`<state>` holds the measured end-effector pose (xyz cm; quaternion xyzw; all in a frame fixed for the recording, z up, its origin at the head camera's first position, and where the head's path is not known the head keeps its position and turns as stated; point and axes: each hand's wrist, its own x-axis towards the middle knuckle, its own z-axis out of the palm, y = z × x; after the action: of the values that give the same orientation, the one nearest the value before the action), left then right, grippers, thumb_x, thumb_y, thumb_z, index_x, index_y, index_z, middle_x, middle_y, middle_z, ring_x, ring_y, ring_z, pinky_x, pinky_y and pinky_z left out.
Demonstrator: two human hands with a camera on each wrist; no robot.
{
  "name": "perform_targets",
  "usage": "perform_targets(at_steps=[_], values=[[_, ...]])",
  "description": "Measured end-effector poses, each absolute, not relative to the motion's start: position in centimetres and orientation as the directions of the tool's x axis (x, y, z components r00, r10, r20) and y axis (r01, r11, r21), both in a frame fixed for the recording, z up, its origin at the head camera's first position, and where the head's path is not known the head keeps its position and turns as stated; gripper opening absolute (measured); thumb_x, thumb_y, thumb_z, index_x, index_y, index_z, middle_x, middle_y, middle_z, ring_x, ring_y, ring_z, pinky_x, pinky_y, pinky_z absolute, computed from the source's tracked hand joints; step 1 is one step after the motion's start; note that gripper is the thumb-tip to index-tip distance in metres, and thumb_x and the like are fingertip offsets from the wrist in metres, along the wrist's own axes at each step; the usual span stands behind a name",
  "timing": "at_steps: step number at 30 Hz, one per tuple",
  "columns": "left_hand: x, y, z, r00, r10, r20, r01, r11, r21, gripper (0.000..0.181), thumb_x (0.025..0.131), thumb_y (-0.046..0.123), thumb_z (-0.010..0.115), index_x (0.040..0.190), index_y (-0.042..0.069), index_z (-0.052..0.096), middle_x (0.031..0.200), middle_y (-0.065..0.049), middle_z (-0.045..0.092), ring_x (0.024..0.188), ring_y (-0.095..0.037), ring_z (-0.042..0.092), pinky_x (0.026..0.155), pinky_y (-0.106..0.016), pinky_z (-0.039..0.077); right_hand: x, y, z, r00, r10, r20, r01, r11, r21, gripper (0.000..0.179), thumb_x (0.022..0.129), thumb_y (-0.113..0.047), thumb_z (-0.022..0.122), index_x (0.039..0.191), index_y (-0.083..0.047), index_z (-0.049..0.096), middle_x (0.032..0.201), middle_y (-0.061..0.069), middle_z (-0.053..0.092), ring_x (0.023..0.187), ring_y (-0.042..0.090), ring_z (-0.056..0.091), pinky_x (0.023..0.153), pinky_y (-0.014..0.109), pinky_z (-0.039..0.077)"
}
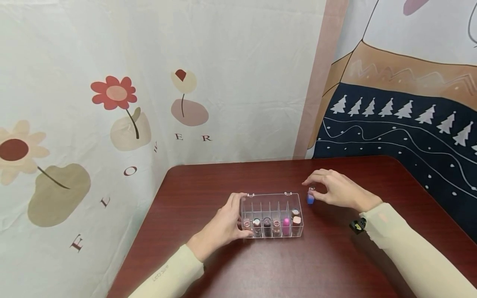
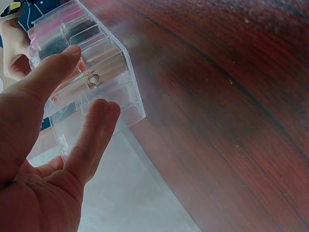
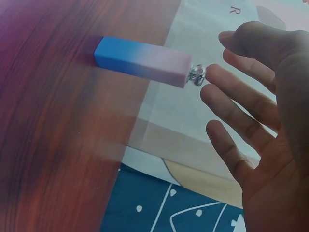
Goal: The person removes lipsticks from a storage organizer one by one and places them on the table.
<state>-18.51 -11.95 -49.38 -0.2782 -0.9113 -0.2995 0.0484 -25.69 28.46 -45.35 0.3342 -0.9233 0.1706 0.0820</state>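
At the middle of the table stands a clear plastic divided box (image 1: 269, 205), with several lipstick-like tubes upright in its front row, among them a bright pink one (image 1: 285, 227). The left hand (image 1: 222, 221) holds the box at its left end, thumb at the front corner and fingers toward the back. Right of the box, a blue-to-pink square lipstick tube (image 3: 140, 59) with a silvery faceted knob (image 3: 197, 75) stands on the table. Around its top hovers the right hand (image 1: 337, 188), fingers spread and loosely bent; one fingertip is very near the knob, contact unclear.
The dark red wooden table (image 1: 208, 186) reaches back to a pale printed cloth wall (image 1: 242, 103). A navy cloth with white trees (image 1: 395, 128) hangs along the right side. At the right cuff sits a small black device (image 1: 358, 225).
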Motion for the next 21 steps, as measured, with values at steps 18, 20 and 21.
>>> perform_targets(at_steps=[18, 20, 21], values=[[-18.4, -12.0, -49.3, -0.846, 0.471, 0.248, 0.526, 0.666, 0.529, 0.11, 0.077, 0.013, 0.112, 0.161, -0.003, 0.044, 0.151, -0.02, 0.057, 0.078, -0.002, 0.07, 0.078, -0.023, 0.068, -24.0, 26.4, -44.1, -0.623, -0.676, 0.392, -0.768, 0.623, -0.147, 0.032, 0.095, -0.011, 0.093, 0.125, -0.022, 0.088, 0.123, -0.006, 0.082, 0.103, 0.016, 0.074, 0.088, 0.039, 0.067], [-18.4, -12.0, -49.3, -0.846, 0.471, 0.249, 0.526, 0.667, 0.528, 0.11, 0.077, 0.013, 0.112, 0.161, -0.003, 0.044, 0.151, -0.02, 0.058, 0.078, -0.002, 0.07, 0.078, -0.023, 0.068, -23.8, 26.2, -44.1, -0.607, -0.687, 0.401, -0.78, 0.611, -0.135, 0.033, 0.094, -0.011, 0.094, 0.125, -0.022, 0.088, 0.122, -0.007, 0.082, 0.103, 0.015, 0.073, 0.087, 0.039, 0.067], [-18.4, -12.0, -49.3, -0.846, 0.471, 0.249, 0.526, 0.666, 0.528, 0.11, 0.077, 0.013, 0.112, 0.162, -0.003, 0.044, 0.151, -0.02, 0.058, 0.078, -0.002, 0.07, 0.078, -0.023, 0.068, -23.7, 26.1, -44.0, -0.603, -0.69, 0.4, -0.783, 0.609, -0.131, 0.033, 0.094, -0.012, 0.095, 0.125, -0.022, 0.088, 0.122, -0.007, 0.082, 0.103, 0.014, 0.073, 0.088, 0.039, 0.068]])
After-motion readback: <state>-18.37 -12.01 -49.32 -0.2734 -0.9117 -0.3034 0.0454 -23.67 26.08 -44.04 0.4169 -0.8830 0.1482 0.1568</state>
